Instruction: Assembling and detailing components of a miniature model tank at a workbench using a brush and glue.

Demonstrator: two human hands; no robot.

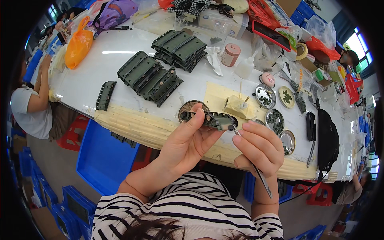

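Between the thumb and fingers of my left hand [187,138] is a dark green curved plastic part [219,121], raised above the table's padded front edge. My right hand [261,149] grips metal tweezers [261,178], and their tip touches or nearly touches the right end of that part. Behind the part, a round dish of brown bits [188,107] is partly hidden by my left hand. Just beyond my hands stands a yellowish block with small pegs [237,105]. To its right are round tins holding small dark green pieces [274,120].
Stacks of similar green parts [149,76] lie at the middle left, with a single one [106,96] farther left. A blue tray [105,158] sits below the table edge. A pink jar [231,55], a red-edged phone [271,36] and a black pouch [328,138] are around.
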